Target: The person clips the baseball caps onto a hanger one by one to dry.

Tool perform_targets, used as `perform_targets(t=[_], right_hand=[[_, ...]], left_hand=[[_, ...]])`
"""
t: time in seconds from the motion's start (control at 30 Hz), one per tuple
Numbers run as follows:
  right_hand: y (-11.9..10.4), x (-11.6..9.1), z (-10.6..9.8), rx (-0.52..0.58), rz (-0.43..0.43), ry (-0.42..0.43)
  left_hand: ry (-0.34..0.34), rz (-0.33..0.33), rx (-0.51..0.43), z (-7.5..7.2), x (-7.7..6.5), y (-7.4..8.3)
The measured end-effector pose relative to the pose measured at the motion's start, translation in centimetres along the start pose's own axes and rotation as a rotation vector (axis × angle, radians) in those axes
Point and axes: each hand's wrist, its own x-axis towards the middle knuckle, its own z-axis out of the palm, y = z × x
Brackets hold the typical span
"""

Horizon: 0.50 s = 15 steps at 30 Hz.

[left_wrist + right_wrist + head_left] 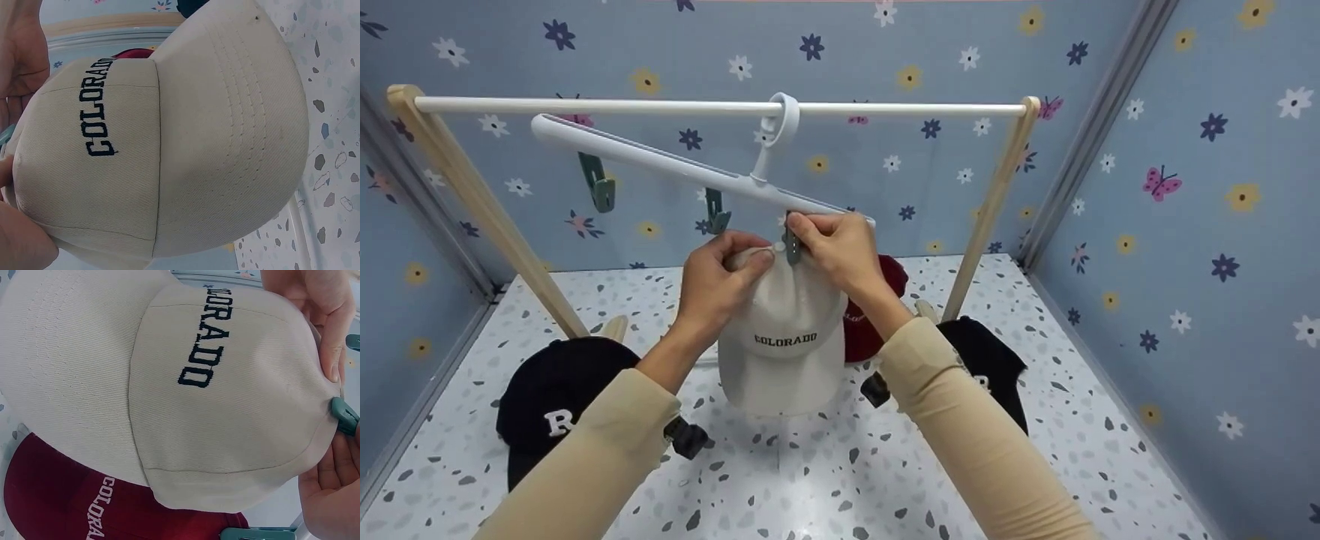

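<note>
A cream baseball cap lettered COLORADO hangs brim down under a white hanger, which tilts low on the right. My left hand pinches the cap's crown between thumb and fingers. My right hand grips a dark green clip at the hanger's lower side. In the right wrist view the clip's tip meets the top of the crown. Two more green clips, one at the left end and one near the middle, dangle from the hanger with nothing in them.
The hanger hooks over a white rail on wooden legs. Behind my right hand is a dark red cap, with another green clip at its edge. Black caps lie left and right on the speckled table. Flowered walls enclose it.
</note>
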Motion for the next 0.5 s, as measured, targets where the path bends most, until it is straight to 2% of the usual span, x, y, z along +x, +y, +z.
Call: perform_targets(t=[0.5], right_hand=[[-0.04, 0.05, -0.22, 0.010, 0.010, -0.006]], left_hand=[[-0.001, 0.000, 0.000, 0.13, 0.27, -0.12]])
